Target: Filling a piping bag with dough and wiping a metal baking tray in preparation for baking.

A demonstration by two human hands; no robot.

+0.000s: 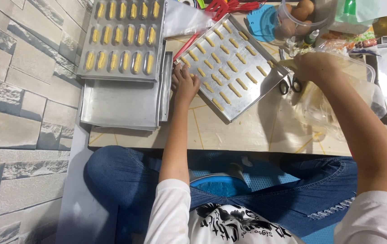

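The fingers of the left hand (183,82) are spread and lie flat on the near left corner of a metal baking tray (247,92), pressing on its rim without closing around anything. The right hand (308,64) is curled shut around the top of a clear piping bag (327,106), whose tip points at the right edge of the same tray; the bag's loose plastic hangs down to the near right.

The tray sits tilted on a low pale table (229,135) and carries rows of short yellow dough sticks (223,72), each apart from the next. To the far left a second tray (123,38), filled with similar dough pieces, rests on top of a bare tray (116,106) beside a grey stone-pattern wall (17,113).

Scissors (289,83) lie just beside the tray's right edge, under the right hand. At the far side stand a clear tub of eggs (298,18) and a blue round lid (263,22). The person sits cross-legged in blue jeans, knees under the table's near edge.
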